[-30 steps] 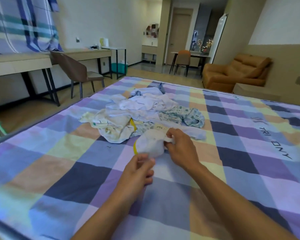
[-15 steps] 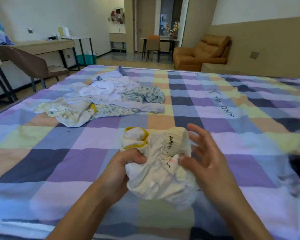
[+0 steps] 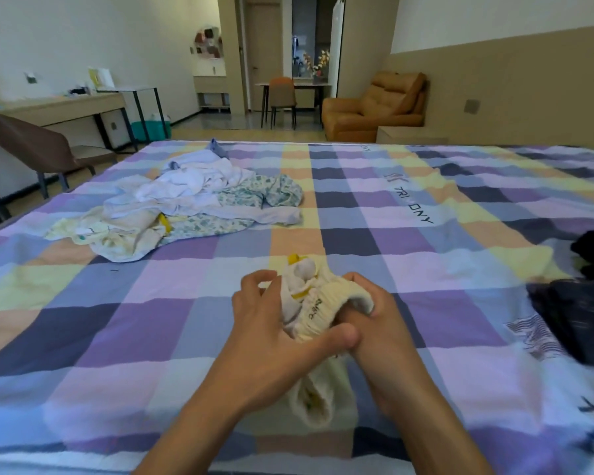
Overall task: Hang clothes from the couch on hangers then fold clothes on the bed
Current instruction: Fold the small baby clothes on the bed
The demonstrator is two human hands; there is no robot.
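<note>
left hand (image 3: 271, 325) and right hand (image 3: 383, 325), fingers tight around a cream garment (image 3: 318, 305), above a clothes-strewn bed (image 3: 144, 323)

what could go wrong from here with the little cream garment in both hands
The cream garment is bunched up between the left hand and right hand; folded like this it may come out lumpy, so it likely needs laying flat first.
Its lower part hangs loose below the hands and could fold in crooked.
The unfolded pile lies on the same bed; a finished fold could get mixed in.
</note>
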